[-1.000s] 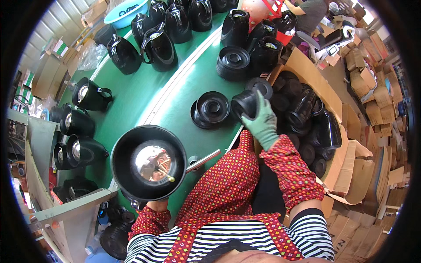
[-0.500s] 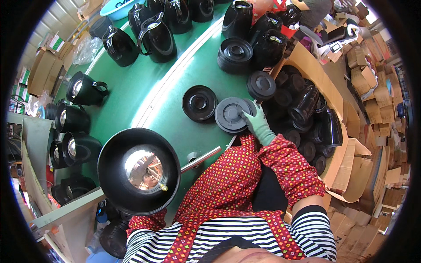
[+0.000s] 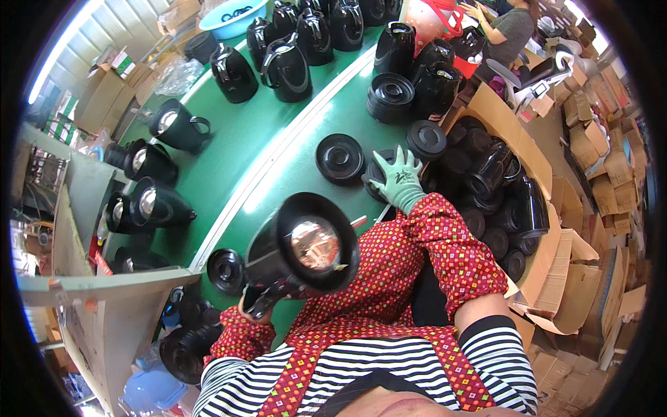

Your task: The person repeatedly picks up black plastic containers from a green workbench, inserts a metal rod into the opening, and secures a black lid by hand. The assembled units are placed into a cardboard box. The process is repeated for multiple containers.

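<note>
My left hand (image 3: 254,311) is closed around the handle of a black jug (image 3: 262,256). The jug is tilted with its wide round end up, and a shiny metallic inside shows there. My right hand (image 3: 401,178), in a pale green glove, lies with fingers spread over a black round disc (image 3: 373,182) on the green table. To the left of that hand is another black disc (image 3: 340,159), with a ridged centre. A smaller disc pile (image 3: 426,140) stands close to its right. Beside the jug's handle lies one more black disc (image 3: 225,272).
Upright black jugs (image 3: 287,71) crowd the far table, and others lie on their sides at the left (image 3: 174,126). A stack of discs (image 3: 390,97) stands farther back. At the right is an open cardboard box (image 3: 542,160) of black parts. A person (image 3: 511,35) is at the back.
The jug in my left hand has moved right and turned, so its handle now shows. My right hand's fingers have spread out over the disc. The whole view has shifted slightly.
</note>
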`<control>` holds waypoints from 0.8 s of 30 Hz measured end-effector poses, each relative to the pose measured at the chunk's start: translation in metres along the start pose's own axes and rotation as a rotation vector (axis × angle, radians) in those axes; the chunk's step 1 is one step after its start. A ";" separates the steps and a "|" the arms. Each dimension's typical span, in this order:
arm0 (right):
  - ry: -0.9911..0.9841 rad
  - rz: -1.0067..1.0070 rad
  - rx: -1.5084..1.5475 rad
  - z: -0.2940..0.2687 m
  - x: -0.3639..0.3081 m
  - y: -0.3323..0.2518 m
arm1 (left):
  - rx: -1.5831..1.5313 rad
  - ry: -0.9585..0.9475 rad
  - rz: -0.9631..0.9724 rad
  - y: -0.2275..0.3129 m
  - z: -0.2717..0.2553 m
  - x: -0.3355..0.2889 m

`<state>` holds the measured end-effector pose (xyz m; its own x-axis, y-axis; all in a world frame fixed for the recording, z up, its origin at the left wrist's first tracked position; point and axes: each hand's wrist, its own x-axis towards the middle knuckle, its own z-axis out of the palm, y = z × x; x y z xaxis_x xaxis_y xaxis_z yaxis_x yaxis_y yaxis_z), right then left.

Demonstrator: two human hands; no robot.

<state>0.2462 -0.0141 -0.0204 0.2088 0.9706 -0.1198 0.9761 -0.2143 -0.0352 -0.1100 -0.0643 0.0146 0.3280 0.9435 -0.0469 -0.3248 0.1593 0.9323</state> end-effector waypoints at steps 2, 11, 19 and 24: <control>-0.004 -0.001 0.005 -0.004 -0.003 0.003 | -0.044 -0.090 -0.028 -0.003 0.016 -0.004; 0.462 -0.551 0.961 -0.115 -0.164 0.001 | -0.141 -0.362 -0.198 -0.014 0.044 -0.036; 0.479 -0.346 1.114 -0.122 -0.276 0.019 | -0.177 -0.556 -0.330 -0.046 0.090 -0.027; 0.549 -0.404 0.997 -0.119 -0.289 0.032 | -0.117 -0.556 -0.384 -0.059 0.090 -0.031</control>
<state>0.2246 -0.2888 0.1311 0.1328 0.8526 0.5054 0.5522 0.3599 -0.7521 -0.0209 -0.1291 -0.0066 0.8354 0.5299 -0.1457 -0.1786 0.5125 0.8399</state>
